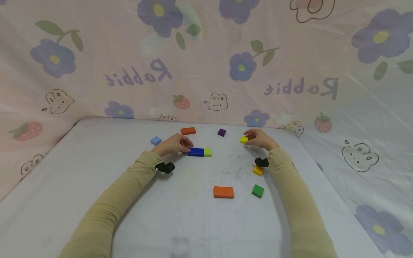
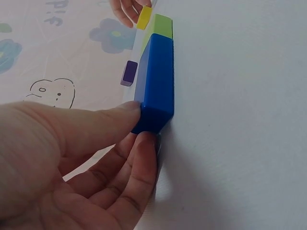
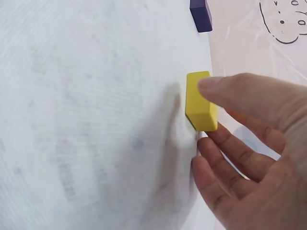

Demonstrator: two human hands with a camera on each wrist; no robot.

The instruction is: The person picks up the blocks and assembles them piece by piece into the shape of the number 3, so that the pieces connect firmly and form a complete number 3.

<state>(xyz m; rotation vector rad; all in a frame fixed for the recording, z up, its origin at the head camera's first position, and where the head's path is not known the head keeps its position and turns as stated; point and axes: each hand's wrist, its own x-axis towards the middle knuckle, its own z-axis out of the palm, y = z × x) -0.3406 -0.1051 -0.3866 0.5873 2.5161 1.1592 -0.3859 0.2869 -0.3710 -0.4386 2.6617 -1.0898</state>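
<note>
My left hand (image 1: 174, 144) is at the left end of a long blue block (image 1: 195, 152), its thumb (image 2: 127, 114) on the block's side and its fingers curled by the end. A lime-green block (image 1: 208, 152) stands end to end with the blue one, in line on its right. Off to the right, my right hand (image 1: 260, 139) pinches a small yellow block (image 3: 200, 103) between thumb and fingers, the thumb (image 3: 216, 86) against its face. The other fingers of that hand are loosely bent beside the white surface.
Toward the back lie an orange block (image 1: 188, 130), a light blue block (image 1: 156, 140) and a purple block (image 1: 221, 132). Nearer are another orange block (image 1: 223, 192), a green block (image 1: 257, 191) and a darker yellow block (image 1: 258, 170) under the right wrist. A patterned curtain (image 1: 200, 79) borders the white table (image 1: 161, 222).
</note>
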